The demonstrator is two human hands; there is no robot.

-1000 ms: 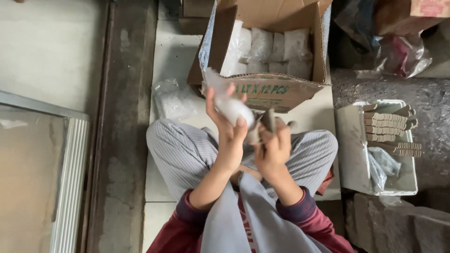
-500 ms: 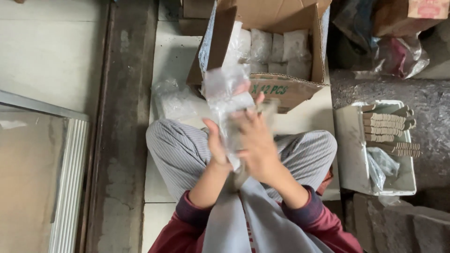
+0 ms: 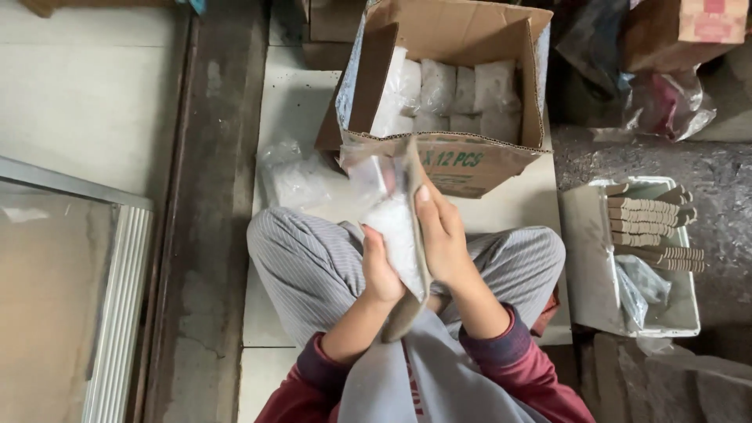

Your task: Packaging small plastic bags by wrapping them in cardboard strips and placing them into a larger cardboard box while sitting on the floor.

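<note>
Clear plastic pouch [image 3: 395, 227] of white powder, held above the lap before the cardboard box [image 3: 462, 157]: left hand [image 3: 380, 270] cups its lower side; right hand [image 3: 442, 235] presses a tan card [image 3: 419, 243] flat against it.

trousers [image 3: 305, 262]: grey with fine stripes
sleeves [image 3: 517, 356]: dark red
cardboard box [image 3: 462, 157]: brown
packets [image 3: 450, 98] inside cardboard box: white

A white tray [image 3: 587, 258] of brown sticks [image 3: 650, 223] sits right of the cardboard box [image 3: 470, 160] holding white packets [image 3: 462, 94].
</note>
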